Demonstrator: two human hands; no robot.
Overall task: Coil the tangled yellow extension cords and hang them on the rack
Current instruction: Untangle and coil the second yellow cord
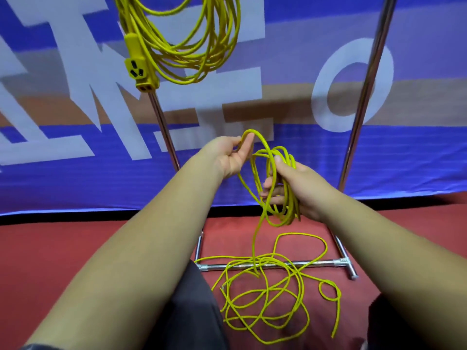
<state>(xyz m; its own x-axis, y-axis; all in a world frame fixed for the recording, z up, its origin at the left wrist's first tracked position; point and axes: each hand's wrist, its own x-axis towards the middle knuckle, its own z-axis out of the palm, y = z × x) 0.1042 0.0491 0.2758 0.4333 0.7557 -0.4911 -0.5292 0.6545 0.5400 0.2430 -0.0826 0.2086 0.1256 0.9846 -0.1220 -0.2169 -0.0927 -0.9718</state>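
My right hand grips a small coil of yellow cord made of several loops. My left hand pinches a fresh loop of the same cord just left of and above the coil. From the coil one strand drops to a loose tangle of yellow cord lying on the red floor, across the rack's bottom bar. A finished yellow coil with its socket end hangs at the top left of the metal rack.
The rack's base bar and foot lie on the red carpet close in front of my knees. A blue banner with large white letters stands right behind the rack's two uprights.
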